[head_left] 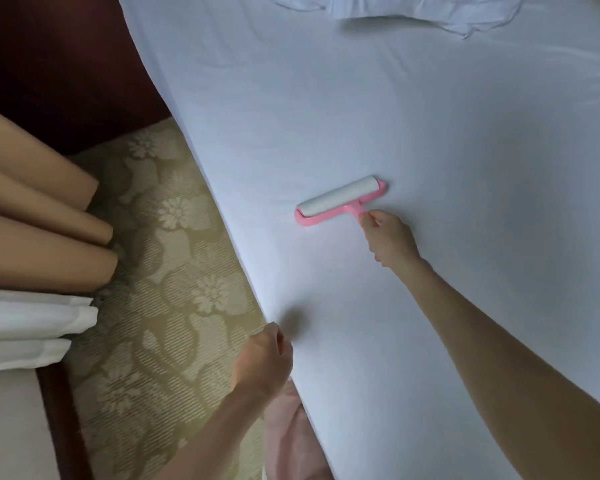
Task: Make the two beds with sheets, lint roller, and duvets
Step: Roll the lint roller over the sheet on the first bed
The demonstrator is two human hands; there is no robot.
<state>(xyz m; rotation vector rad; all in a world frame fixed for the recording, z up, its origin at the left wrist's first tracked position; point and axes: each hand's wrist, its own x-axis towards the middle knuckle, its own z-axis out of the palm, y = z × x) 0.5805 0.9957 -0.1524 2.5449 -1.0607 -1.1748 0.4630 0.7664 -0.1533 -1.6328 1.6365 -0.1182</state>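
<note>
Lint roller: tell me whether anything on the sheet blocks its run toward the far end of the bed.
Nothing visible does. The right hand grips the lint roller by its pink handle, and the sheet ahead lies bare, faintly creased, up to the crumpled white fabric at the far edge.

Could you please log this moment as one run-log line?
right hand grips lint roller on sheet | left hand curled at bed edge
</note>
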